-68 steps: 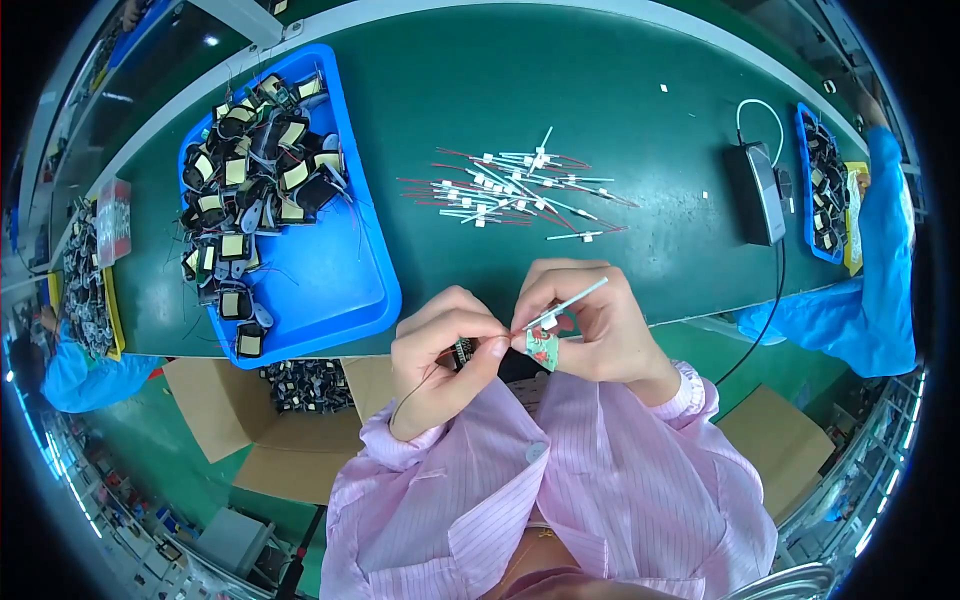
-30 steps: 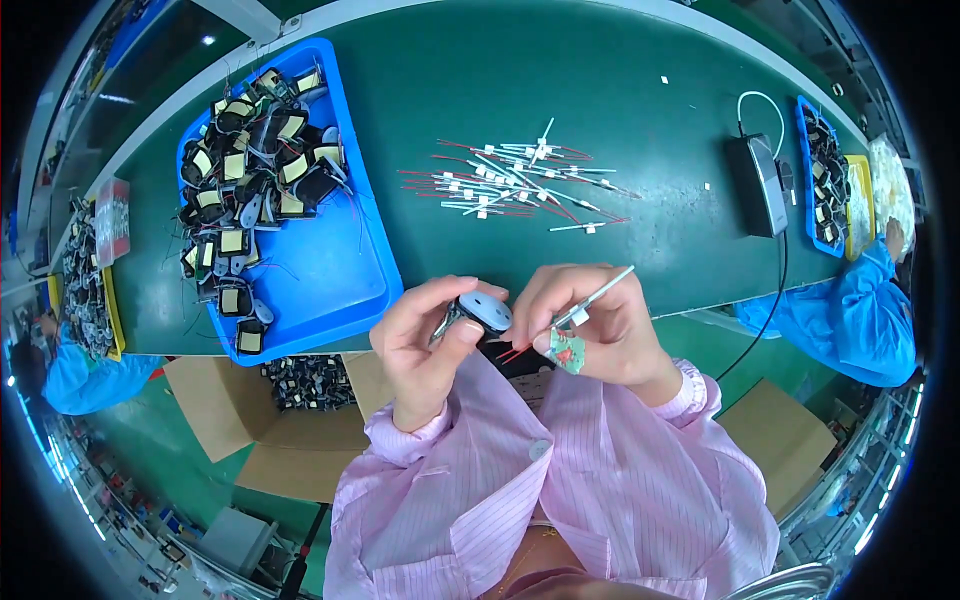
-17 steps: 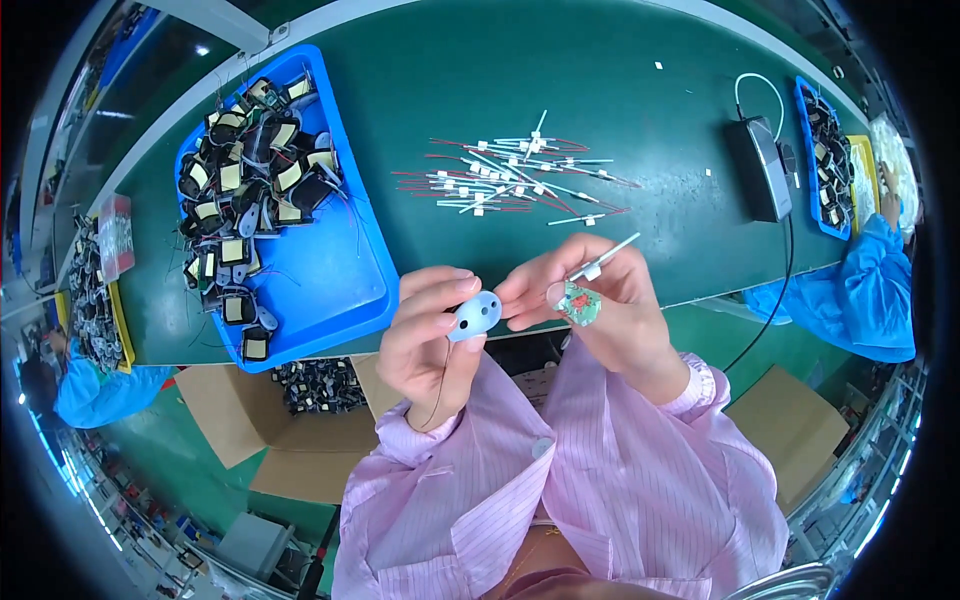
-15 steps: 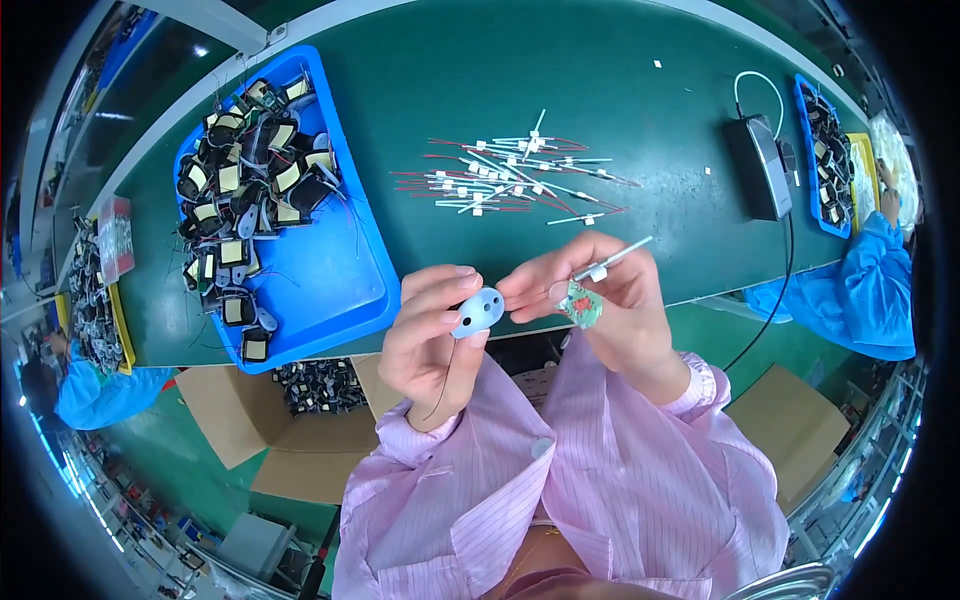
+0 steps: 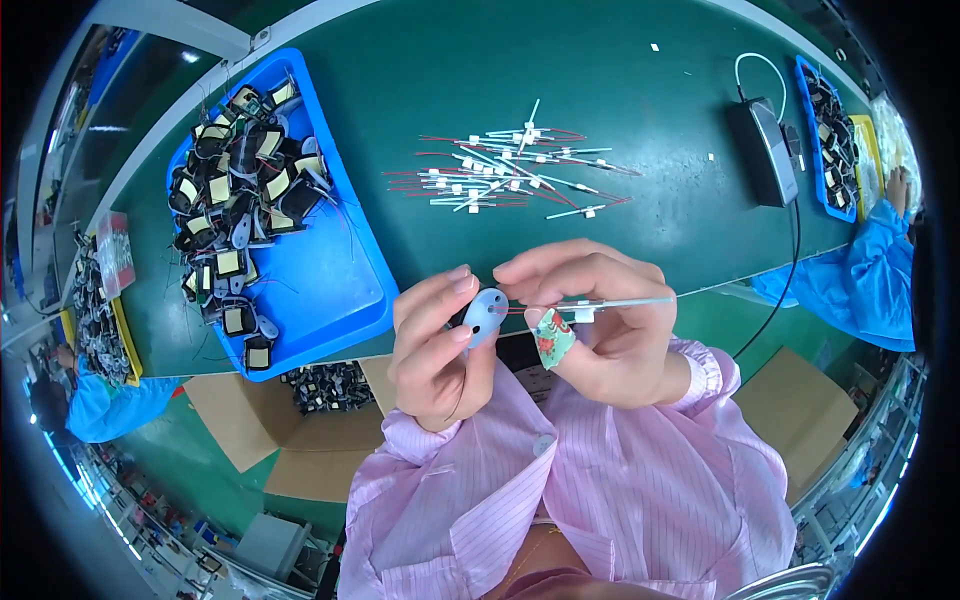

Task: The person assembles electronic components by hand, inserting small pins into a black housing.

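Note:
Pinched between the thumb and fingers of my left hand (image 5: 432, 348) is a small pale grey-blue oval plastic housing (image 5: 487, 311) with round dark holes. A thin dark wire hangs along my left palm. My right hand (image 5: 625, 335), closed just beside it, grips a thin white tube with red wires (image 5: 638, 301) and a small white tab. The red wires point at the housing's face; whether they enter a hole I cannot tell. A green patterned wrap (image 5: 553, 338) covers my right thumb. Beyond my hands lies a loose pile of similar white tubes with red wires (image 5: 495, 172).
A blue tray (image 5: 345, 275) of black-and-grey wired parts (image 5: 230, 215) stands at left. At right are a black power adapter (image 5: 765, 155) with cables and another blue tray (image 5: 848, 213). Cardboard boxes (image 5: 318, 472) sit below the table edge. Blue-sleeved people (image 5: 868, 275) work on both sides.
My right hand has turned, bringing the white tube from a slant to nearly level and its red wires to the housing. My left hand has tilted the housing more upright.

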Available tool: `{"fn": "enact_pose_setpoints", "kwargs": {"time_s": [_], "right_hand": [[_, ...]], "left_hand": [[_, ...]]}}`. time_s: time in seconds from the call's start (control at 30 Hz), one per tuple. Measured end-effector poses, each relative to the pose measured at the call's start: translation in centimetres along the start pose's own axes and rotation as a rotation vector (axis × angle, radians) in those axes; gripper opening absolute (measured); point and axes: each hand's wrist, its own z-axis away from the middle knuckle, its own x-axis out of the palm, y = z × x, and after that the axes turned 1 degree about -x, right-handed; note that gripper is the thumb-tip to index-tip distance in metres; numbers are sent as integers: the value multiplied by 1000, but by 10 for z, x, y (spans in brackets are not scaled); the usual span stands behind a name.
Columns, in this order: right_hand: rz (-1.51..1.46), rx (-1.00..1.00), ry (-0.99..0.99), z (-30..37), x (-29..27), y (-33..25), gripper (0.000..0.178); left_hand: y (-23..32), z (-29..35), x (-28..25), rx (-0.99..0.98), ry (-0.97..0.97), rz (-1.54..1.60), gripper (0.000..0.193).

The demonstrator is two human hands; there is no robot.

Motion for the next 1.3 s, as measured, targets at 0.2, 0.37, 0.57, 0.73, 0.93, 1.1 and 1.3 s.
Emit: {"fn": "enact_pose_setpoints", "kwargs": {"time_s": [0.2,0.37,0.57,0.73,0.93,1.1,1.3], "right_hand": [[54,-72,17,-2,3,2,9],[81,-76,-3,-3,3,-1,11],[119,-97,54,-3,10,2,14],[180,-124,98,-2,12,0,15],[273,-154,72,-3,12,-6,15],[320,-99,-22,-4,9,-13,15],[315,-106,-25,-4,9,-12,14]], "left_hand": [[-4,1,0,13,9,50,51],[-9,4,0,24,32,94,54],[-7,2,0,48,30,70,52],[-7,3,1,50,35,95,52],[-7,3,-3,49,16,91,53],[-7,3,-5,51,22,79,53],[-7,3,-7,55,18,77,53]]}}
